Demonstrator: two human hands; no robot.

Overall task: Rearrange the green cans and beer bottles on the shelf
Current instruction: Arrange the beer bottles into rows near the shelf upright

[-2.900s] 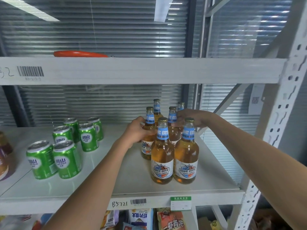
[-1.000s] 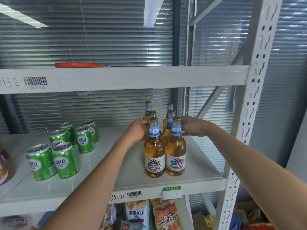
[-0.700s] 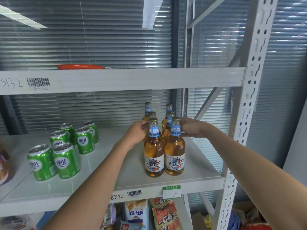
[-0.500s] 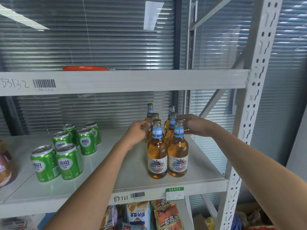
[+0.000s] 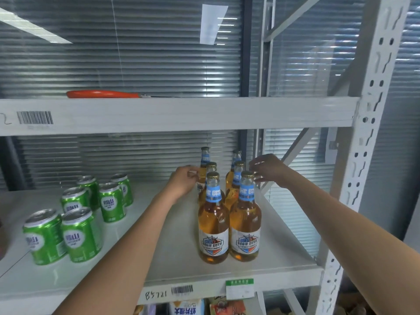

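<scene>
Six amber-filled beer bottles [image 5: 213, 221] stand paired beside green cans [image 5: 79, 233].

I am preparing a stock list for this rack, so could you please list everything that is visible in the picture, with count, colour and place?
beer bottles: six, amber with blue neck labels, two columns of three, right part of the middle shelf
green cans: six, green with silver tops, grouped on the left part of the same shelf
orange object: one, orange, flat on the upper shelf
barcode stickers: two, black on white, on the shelf front edges
green tag: one, green and white, middle shelf front edge
snack packets: several, mixed colours, below
left hand: beside the left bottles, fingers loosely curled
right hand: over the right bottles, fingers spread
</scene>
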